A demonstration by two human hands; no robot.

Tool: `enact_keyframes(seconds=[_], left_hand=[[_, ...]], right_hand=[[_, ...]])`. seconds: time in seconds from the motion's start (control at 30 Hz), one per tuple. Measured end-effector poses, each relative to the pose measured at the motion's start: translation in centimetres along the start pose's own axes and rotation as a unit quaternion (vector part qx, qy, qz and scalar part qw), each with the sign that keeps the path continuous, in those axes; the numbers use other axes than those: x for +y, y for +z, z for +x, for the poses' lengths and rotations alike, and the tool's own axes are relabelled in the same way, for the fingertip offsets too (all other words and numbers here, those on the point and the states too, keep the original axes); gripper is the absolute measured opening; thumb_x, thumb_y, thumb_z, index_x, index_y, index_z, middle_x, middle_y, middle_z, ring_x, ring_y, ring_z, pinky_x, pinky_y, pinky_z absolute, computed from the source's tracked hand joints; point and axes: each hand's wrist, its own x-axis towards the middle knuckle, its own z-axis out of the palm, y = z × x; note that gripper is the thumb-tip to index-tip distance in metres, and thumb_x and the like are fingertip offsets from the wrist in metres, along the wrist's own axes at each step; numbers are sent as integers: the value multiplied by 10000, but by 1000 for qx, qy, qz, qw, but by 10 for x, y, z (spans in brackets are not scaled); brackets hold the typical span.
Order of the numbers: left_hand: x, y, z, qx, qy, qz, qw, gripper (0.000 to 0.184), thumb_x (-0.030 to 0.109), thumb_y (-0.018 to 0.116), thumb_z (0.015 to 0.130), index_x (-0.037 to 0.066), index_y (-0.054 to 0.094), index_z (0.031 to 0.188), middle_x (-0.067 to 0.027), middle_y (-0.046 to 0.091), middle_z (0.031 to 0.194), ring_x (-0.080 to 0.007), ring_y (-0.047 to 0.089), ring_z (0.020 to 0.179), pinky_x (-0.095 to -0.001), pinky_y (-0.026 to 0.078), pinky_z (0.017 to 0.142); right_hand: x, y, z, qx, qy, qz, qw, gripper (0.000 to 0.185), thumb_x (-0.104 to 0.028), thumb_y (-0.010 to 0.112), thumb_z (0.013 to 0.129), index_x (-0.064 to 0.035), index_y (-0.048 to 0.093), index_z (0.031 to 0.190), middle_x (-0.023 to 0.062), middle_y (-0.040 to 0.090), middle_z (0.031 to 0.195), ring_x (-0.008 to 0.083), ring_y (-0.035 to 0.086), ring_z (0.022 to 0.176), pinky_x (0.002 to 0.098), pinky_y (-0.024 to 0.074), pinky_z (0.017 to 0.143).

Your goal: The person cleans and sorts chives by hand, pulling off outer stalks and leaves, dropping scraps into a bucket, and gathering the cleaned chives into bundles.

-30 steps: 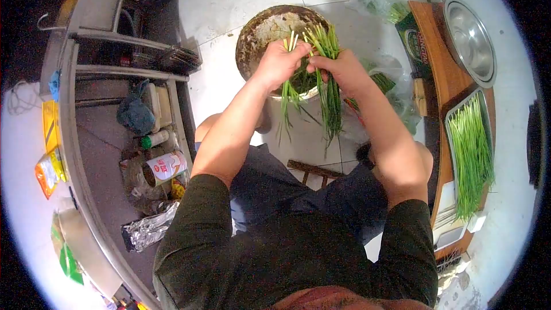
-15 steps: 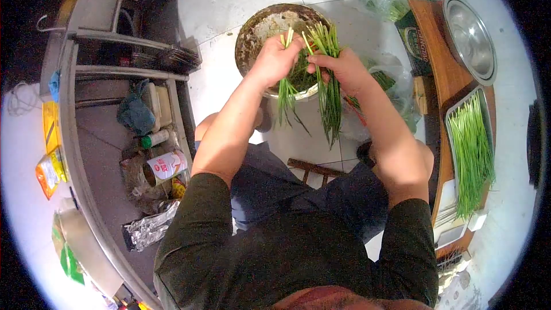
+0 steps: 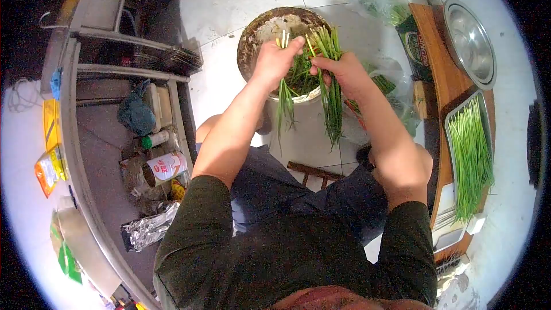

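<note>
My left hand (image 3: 274, 62) is closed on a small bunch of chives (image 3: 285, 106), white ends up and green leaves hanging below. In my right hand (image 3: 344, 70) is a thicker bunch of chives (image 3: 331, 112), cut ends upward and leaves drooping. Both hands are side by side over a round, stained bin (image 3: 248, 37). Green scraps (image 3: 299, 77) lie inside it, with something red among them. My left thumb tip points toward the right-hand bunch; whether a stalk lies under it is too small to tell.
To the right, a metal tray (image 3: 450, 123) holds many chives (image 3: 470, 158) beside a steel bowl (image 3: 470, 43) on a wooden surface (image 3: 431, 51). Plastic bags with greens (image 3: 376, 0) lie on the floor. A low wooden stool (image 3: 313, 170) is between my legs; shelves (image 3: 109, 120) stand left.
The left-hand bunch now shows whiter ends and hangs more steeply. My left thumb has shifted slightly. My right hand still holds its bunch in nearly the same spot.
</note>
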Motion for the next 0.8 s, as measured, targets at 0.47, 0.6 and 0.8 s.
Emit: enact_keyframes(seconds=[0.47, 0.6, 0.8], left_hand=[[1, 10, -1, -5, 70, -85, 994, 193, 202, 647, 872, 51, 638, 752, 27, 517, 556, -63, 440, 471, -253, 332, 438], [-1, 12, 1, 49, 64, -102, 992, 223, 198, 625, 882, 58, 593, 711, 23, 500, 543, -68, 423, 454, -259, 316, 417], [3, -3, 12, 97, 59, -138, 984, 254, 225, 581, 905, 70, 575, 704, 29, 461, 522, -72, 391, 422, -269, 285, 391]], right_hand=[[-7, 2, -3, 1, -17, -58, 998, 173, -179, 724, 766, -40, 675, 856, 25, 660, 728, 90, 515, 558, 248, 392, 504], [-5, 1, 2, 33, -22, -72, 997, 163, -173, 722, 765, -41, 674, 848, 22, 658, 725, 88, 514, 563, 247, 389, 504], [-1, -6, 2, 28, -21, -93, 995, 178, -192, 719, 770, -35, 672, 839, 20, 652, 720, 88, 510, 565, 248, 396, 506]])
